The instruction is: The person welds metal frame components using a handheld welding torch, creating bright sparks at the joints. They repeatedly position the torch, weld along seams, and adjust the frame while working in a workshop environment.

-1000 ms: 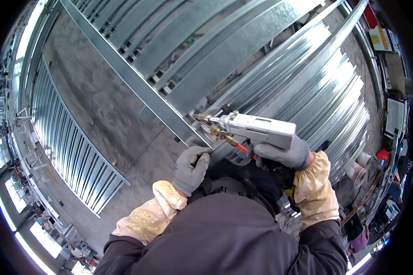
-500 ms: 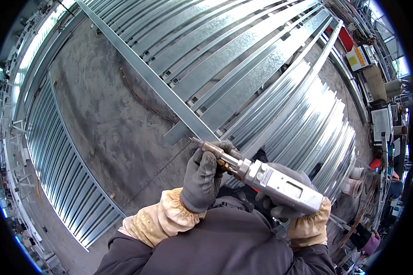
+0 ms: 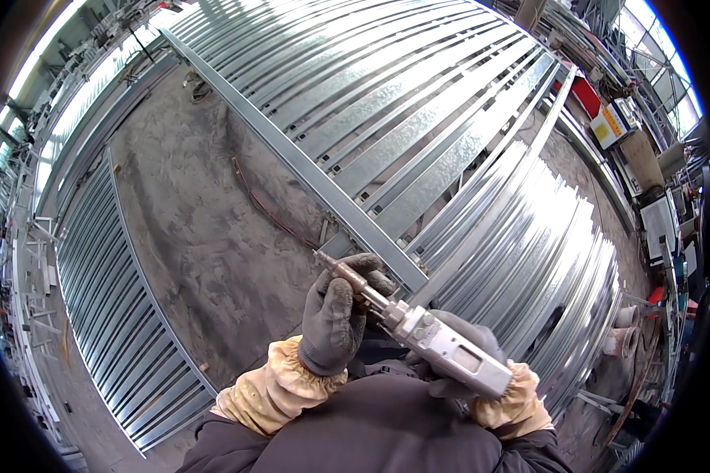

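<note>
In front of my chest I hold a silver handheld laser welding gun (image 3: 456,353), tilted, its narrow copper-coloured nozzle (image 3: 350,276) pointing up and left. My left hand (image 3: 330,319), in a dark grey glove, has its fingers closed round the front of the gun by the nozzle. My right hand (image 3: 481,337), also gloved, grips the rear body from behind and below; most of its fingers are hidden. Just beyond the nozzle tip lies the near corner of a large galvanized steel frame (image 3: 323,183) with many slats. The tip looks apart from it.
Loose galvanized strips (image 3: 528,268) lie stacked to the right. A second slatted panel (image 3: 130,315) rests on the floor at left. A thin reddish hose (image 3: 260,203) crosses the dark floor. At far right stand a white-and-yellow machine (image 3: 614,122) and cylindrical pieces (image 3: 619,340).
The view has shifted, so the steel frame sits lower and further right. Both hands and the welding gun appear a little lower and more to the left. My grip looks much the same.
</note>
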`<state>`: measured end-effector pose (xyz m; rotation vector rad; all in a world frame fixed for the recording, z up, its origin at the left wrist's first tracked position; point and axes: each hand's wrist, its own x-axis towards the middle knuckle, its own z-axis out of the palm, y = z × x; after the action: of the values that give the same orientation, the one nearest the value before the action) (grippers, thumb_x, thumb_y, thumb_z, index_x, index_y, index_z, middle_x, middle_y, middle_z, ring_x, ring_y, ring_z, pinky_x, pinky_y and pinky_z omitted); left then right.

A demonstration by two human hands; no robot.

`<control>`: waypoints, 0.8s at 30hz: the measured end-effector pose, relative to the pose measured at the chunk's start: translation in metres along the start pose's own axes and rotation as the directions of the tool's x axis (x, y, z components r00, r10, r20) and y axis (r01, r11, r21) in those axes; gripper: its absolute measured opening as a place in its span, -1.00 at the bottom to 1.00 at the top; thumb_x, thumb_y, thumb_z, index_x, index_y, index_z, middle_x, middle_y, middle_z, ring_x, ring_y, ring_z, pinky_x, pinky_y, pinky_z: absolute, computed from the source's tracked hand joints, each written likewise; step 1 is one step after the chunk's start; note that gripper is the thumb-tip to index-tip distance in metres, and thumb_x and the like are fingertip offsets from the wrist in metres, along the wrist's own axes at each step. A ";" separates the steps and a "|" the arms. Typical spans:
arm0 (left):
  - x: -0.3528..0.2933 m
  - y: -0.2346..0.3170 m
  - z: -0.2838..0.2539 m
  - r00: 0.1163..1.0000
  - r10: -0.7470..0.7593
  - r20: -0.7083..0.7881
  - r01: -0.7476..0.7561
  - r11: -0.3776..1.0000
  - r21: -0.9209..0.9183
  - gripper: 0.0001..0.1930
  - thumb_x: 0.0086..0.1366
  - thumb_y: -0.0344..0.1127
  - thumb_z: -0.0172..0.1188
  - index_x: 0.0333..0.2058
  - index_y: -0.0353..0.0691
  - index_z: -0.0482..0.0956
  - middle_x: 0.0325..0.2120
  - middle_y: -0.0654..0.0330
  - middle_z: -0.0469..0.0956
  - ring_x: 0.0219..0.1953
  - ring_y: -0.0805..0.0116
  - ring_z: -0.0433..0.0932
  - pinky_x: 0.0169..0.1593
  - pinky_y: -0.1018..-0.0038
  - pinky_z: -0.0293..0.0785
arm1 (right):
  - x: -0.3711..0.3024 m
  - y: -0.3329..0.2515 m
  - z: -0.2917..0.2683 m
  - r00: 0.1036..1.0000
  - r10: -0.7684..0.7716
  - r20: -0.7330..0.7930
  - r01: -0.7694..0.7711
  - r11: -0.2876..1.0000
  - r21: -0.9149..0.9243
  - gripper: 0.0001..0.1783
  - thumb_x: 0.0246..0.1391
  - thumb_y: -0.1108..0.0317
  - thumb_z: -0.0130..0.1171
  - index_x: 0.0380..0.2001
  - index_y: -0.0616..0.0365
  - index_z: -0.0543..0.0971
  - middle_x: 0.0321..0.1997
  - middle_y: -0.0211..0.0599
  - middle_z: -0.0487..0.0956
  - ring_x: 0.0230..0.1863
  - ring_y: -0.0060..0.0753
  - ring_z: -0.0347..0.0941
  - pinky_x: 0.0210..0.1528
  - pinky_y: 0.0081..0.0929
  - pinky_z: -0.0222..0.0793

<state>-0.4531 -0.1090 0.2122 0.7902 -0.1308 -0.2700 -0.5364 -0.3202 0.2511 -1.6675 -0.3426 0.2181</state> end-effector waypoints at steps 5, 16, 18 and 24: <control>-0.031 0.002 -0.004 0.998 -0.007 -0.065 0.010 0.999 0.053 -0.48 0.51 0.06 -0.01 0.08 -0.36 0.46 -0.26 0.06 0.59 -0.26 0.30 0.60 -0.14 0.42 0.58 | -0.021 0.012 0.021 0.995 0.071 0.067 -0.075 0.994 0.074 0.01 -0.06 0.09 0.56 0.33 0.32 0.26 -0.15 -0.31 0.68 -0.24 -0.53 0.60 -0.14 -0.50 0.53; -0.107 -0.006 0.009 0.966 -0.255 0.032 0.254 0.967 0.035 -0.65 0.47 -0.14 0.14 0.00 -0.35 0.50 -0.28 0.14 0.62 -0.29 0.42 0.62 -0.16 0.47 0.60 | -0.124 0.056 0.091 0.992 -0.006 -0.124 0.013 0.998 0.055 -0.28 0.17 0.30 0.30 0.35 0.21 0.30 -0.01 -0.35 0.61 -0.17 -0.53 0.53 -0.09 -0.53 0.47; -0.113 -0.007 0.013 0.966 -0.244 0.078 0.240 0.969 0.063 -0.65 0.47 -0.15 0.15 0.00 -0.35 0.49 -0.28 0.15 0.62 -0.29 0.43 0.62 -0.16 0.48 0.60 | -0.142 0.071 0.110 0.976 0.122 -0.181 -0.064 0.952 0.301 -0.44 0.20 0.34 0.25 0.26 0.18 0.42 0.02 -0.36 0.60 -0.15 -0.54 0.53 -0.10 -0.55 0.46; -0.149 -0.004 -0.010 0.953 -0.284 0.109 0.262 0.949 0.177 -0.67 0.42 -0.22 0.24 -0.04 -0.38 0.52 -0.28 0.17 0.63 -0.23 0.48 0.61 -0.08 0.54 0.55 | -0.156 0.111 0.177 0.935 0.155 -0.321 0.020 0.877 0.481 -0.55 0.29 0.39 0.17 0.22 0.14 0.41 0.07 -0.29 0.54 0.04 -0.49 0.49 0.06 -0.43 0.48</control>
<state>-0.5938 -0.0618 0.2004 0.9523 -0.1708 -0.5825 -0.7311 -0.2204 0.1097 -1.1935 0.0462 0.0454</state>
